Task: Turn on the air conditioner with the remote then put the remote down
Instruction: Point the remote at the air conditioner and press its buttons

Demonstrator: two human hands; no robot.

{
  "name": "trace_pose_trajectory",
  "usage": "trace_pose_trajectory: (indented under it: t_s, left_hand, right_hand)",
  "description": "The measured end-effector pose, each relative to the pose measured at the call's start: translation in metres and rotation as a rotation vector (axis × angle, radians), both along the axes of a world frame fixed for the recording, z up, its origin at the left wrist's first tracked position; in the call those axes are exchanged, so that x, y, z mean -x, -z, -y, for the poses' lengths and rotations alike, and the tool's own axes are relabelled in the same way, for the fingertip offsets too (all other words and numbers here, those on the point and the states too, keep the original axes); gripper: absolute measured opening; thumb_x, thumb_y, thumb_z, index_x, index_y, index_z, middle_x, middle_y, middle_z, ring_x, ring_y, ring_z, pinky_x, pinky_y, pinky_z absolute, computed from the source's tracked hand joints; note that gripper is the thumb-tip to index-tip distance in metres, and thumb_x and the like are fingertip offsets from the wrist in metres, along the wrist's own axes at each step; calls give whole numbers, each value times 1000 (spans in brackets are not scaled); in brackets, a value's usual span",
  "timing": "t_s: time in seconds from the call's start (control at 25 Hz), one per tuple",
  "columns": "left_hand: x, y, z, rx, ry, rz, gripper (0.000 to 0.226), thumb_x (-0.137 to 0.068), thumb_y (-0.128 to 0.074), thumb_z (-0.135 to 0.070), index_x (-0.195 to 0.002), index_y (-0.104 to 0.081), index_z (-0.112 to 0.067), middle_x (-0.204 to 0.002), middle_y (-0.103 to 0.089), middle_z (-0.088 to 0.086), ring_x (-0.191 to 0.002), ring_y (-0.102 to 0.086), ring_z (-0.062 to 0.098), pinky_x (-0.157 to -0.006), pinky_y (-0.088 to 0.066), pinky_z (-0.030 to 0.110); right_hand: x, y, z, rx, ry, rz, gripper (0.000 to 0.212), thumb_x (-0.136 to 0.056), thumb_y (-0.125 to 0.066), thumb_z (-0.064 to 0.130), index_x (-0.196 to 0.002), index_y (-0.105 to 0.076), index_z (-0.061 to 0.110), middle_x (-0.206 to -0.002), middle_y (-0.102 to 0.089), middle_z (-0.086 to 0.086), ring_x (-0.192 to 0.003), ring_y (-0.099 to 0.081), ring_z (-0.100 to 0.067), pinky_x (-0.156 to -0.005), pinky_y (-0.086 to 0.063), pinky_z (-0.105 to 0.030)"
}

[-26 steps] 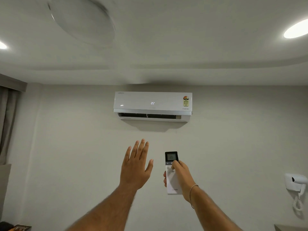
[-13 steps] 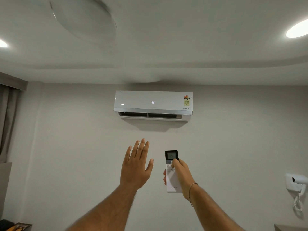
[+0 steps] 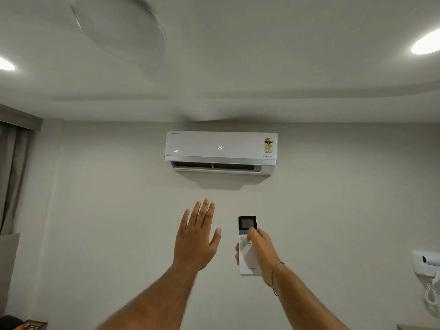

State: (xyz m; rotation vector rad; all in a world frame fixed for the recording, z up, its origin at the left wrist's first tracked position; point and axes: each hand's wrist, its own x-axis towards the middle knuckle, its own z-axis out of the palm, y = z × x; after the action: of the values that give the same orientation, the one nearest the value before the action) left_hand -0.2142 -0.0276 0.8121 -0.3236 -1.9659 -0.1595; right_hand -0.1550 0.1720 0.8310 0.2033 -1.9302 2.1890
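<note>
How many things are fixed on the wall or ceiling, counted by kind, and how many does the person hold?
Air conditioner: 1
Lit round ceiling lights: 2
Ceiling fan: 1
Wall hair dryer: 1
Remote, held in the right hand: 1
Total: 6

The air conditioner (image 3: 220,150) shows "25°" in lit white digits at the middle of its front panel. At the panel's lower right stands the word "INVERTER", below a yellow and red rating sticker (image 3: 268,144) whose print is too small to read. A small brand mark at the panel's top left cannot be made out. The remote (image 3: 247,253) carries a faint grey logo near its bottom edge, not legible; its screen shows nothing readable.
</note>
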Motion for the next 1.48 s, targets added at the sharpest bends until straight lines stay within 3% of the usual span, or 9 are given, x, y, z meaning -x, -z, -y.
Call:
trace_pose_trajectory:
  t_s: [1.48]
  left_hand:
    - [-5, -7, -5, -26, 32, 18, 76, -105, -34, -53, -170, -13, -20, -178, -14, 2, -164, -6, 21, -131, -17, 48]
  right_hand:
    - [-15, -9, -2, -3, -10, 13, 17, -105, -52, 25, -116, -59, 13, -81, -76, -18, -60, -70, -32, -62, -62, -38]
